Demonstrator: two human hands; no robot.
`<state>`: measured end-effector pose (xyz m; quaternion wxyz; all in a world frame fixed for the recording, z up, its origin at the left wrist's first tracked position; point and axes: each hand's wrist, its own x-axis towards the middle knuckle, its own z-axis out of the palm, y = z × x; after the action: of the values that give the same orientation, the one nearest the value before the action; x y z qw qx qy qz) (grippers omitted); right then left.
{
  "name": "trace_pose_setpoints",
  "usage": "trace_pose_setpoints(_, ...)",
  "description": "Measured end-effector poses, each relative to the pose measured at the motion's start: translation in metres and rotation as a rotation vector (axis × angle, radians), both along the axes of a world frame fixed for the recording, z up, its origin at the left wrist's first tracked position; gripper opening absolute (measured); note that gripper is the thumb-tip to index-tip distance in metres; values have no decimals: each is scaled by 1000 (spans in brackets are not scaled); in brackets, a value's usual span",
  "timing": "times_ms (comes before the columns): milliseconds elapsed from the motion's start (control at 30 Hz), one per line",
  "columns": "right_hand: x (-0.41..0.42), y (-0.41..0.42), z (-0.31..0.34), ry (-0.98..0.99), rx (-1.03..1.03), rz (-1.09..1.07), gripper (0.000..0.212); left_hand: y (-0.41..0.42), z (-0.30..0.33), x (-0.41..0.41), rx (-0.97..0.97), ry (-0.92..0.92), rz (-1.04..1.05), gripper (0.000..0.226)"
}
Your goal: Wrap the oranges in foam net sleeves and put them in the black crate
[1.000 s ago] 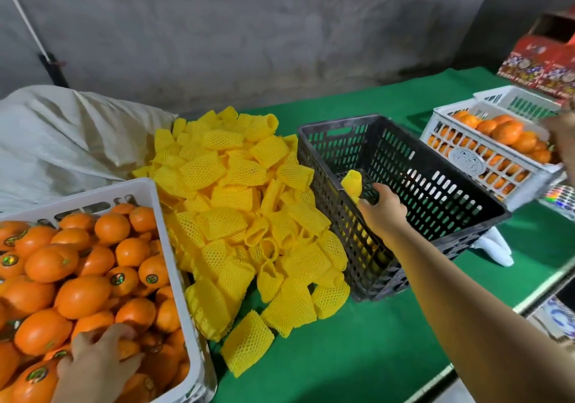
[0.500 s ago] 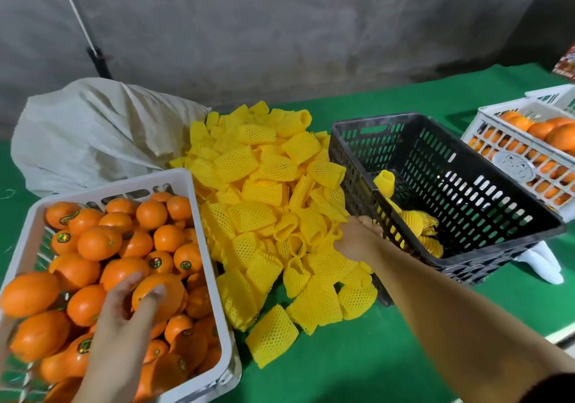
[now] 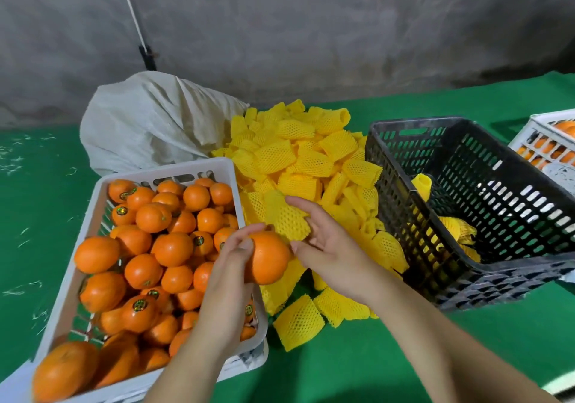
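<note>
1 smooth orange (image 3: pixel 269 258) in left hand (image 3: pixel 230 273), seemingly unsleeved.

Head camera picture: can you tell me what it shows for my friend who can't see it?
A person's left hand holds an orange beside the right hand, which holds a yellow foam net sleeve. A white crate of oranges sits left, a sleeve pile in the middle, and the black crate right, on a green table.

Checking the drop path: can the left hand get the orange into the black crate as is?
Probably not directly: left hand holds the bare round orange, and the right hand and yellow foam net sleeve pile lie before the black plastic crate.
</note>
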<state>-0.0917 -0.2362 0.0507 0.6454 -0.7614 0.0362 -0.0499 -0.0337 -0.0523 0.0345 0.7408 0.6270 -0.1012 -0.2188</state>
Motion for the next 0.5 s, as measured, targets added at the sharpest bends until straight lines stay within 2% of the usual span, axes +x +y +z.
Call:
trace_pose_setpoints(67, -1, 7, 2, -9, 160, -16, 64, 5, 6, -5, -33, 6, -34, 53)
trace_pose_setpoints(100, -2, 9, 3, -12, 253, -50, 59, 6, 7, -7, -55, 31, -40, 50)
trace_pose_setpoints(167, -6, 14, 5, -10, 415, -84, 37, 9, 10, -11, -115, 104, -34, 42)
trace_pose_setpoints(200, -7, 17, 4, -19, 423, -85, 23, 10, 11, -13, -135, 137, -23, 42)
trace_pose_setpoints(233, -9, 20, 4, -28, 362, -94, 13, 11, 12, -15, -155, 167, -19, 43)
trace_pose_setpoints(267, -10, 22, 3, -39, 250, -119, 13, 11, 11, -16, -179, 188, -18, 44)
trace_pose_setpoints(367, -14, 27, 2, -108, -83, -180, 25, 11, 13, -19, -242, 240, -19, 42)
trace_pose_setpoints(500, -20, 31, 7, -140, -223, -126, 36, 15, 14, -21, -279, 250, -6, 38)
